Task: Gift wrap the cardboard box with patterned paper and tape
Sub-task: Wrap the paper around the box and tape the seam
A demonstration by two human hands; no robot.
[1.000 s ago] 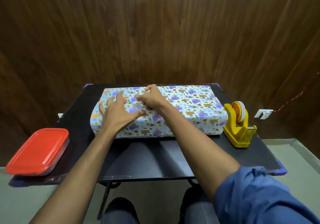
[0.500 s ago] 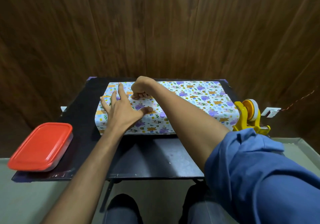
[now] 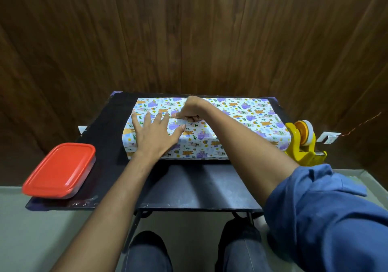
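On the far side of the black table point(image 3: 189, 187) lies the wrapped box point(image 3: 241, 122). The left hand point(image 3: 154, 134) lies flat on it, fingers spread. The right hand point(image 3: 190, 110) has curled fingers pressing on the paper. A yellow tape dispenser point(image 3: 302, 143) sits at the right edge, a red-lidded container point(image 3: 59, 170) near the left corner.

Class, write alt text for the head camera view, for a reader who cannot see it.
A person's left hand presses flat on a box wrapped in white animal-patterned paper while the curled right hand presses its top seam. On the black table, a red-lidded plastic container sits left, a yellow tape dispenser right.
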